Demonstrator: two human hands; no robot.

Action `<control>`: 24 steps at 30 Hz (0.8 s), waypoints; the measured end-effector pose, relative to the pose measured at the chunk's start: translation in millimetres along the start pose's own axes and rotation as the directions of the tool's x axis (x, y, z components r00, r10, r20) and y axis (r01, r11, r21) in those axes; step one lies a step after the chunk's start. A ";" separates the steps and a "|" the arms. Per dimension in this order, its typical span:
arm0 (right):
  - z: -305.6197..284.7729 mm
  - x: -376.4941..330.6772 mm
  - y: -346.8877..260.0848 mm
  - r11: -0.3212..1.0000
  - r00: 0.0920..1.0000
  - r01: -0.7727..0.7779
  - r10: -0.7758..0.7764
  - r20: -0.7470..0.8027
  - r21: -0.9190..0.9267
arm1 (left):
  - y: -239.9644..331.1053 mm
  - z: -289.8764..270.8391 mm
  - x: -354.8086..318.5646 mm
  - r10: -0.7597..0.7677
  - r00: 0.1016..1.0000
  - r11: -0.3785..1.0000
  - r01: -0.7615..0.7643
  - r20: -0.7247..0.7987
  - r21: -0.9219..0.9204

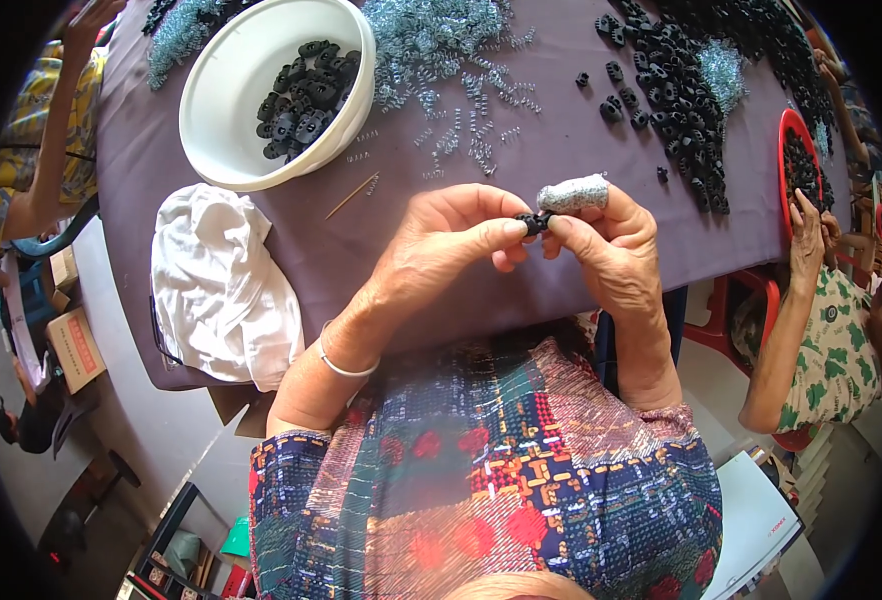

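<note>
Above the table's near edge, a small black plastic cord lock (pixel 534 224) is pinched between my two hands. The thumb and fingers of my left hand (pixel 439 238) close on its left end. From the other side, my right hand (pixel 613 252) grips it with thumb and forefinger; a silvery grey wrap (pixel 573 193) covers one finger. Any spring inside the piece is too small to make out. Beyond my hands lie loose metal springs (pixel 481 150), heaped into a pile (pixel 431 45). A white bowl (pixel 201 150) at the left holds several black pieces (pixel 306 100).
A white cloth (pixel 221 285) lies at the table's left edge, near a thin wooden stick (pixel 351 197). Many black pieces (pixel 676 110) spread over the right side. Another person's hand (pixel 809 235) reaches to a red tray (pixel 787 150); someone else sits at far left.
</note>
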State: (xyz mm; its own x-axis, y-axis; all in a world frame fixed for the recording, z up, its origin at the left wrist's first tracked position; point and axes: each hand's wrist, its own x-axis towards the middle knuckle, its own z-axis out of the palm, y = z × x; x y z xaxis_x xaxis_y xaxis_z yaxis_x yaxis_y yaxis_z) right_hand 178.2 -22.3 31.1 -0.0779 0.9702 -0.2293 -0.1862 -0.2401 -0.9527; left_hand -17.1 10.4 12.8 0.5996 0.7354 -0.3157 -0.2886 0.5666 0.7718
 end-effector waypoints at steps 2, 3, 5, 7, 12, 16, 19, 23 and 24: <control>-2.2 0.5 1.6 1.000 1.000 0.000 -0.001 0.025 0.010 | 0.2 -0.4 -0.4 0.005 1.000 1.000 -0.005 -0.004 0.017; -2.5 0.8 1.5 1.000 1.000 -0.001 0.001 0.024 0.009 | 0.4 -0.4 0.0 0.011 1.000 0.999 -0.011 -0.002 0.033; -3.1 1.4 1.2 1.000 1.000 -0.004 0.004 0.017 -0.001 | 0.5 -0.1 0.4 0.006 1.000 0.999 -0.006 -0.004 0.032; -4.4 2.7 2.2 1.000 1.000 -0.012 0.012 0.024 0.000 | 0.5 0.1 0.1 0.002 1.000 0.999 -0.002 -0.009 0.033; -7.1 6.8 3.1 0.999 0.998 -0.038 0.037 0.042 0.013 | 1.9 3.7 -1.9 0.053 0.998 0.995 -0.049 -0.044 0.093; -6.7 6.8 2.2 0.998 0.997 -0.056 0.057 0.047 -0.023 | -0.6 4.3 -1.3 0.058 0.997 0.990 -0.052 -0.043 0.130; -2.9 4.5 -0.8 0.993 0.998 -0.051 0.054 0.025 -0.107 | -2.8 5.6 -1.8 0.087 0.993 0.979 -0.072 -0.073 0.192; -2.3 3.6 -3.3 0.974 0.999 -0.036 0.044 0.032 -0.224 | -3.1 6.0 -2.7 0.084 0.993 0.968 -0.062 -0.084 0.244; -2.4 3.4 -3.4 0.974 0.998 -0.037 0.046 0.033 -0.224 | -3.1 6.2 -3.1 0.089 0.992 0.966 -0.064 -0.090 0.249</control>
State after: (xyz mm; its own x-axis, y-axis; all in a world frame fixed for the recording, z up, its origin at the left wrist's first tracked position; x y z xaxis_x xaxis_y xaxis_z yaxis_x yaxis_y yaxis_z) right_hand 180.8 -18.1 33.0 -0.1188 0.9567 -0.2659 0.0409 -0.2628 -0.9640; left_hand -13.5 4.0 14.8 0.5018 0.8134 -0.2943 -0.1312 0.4078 0.9036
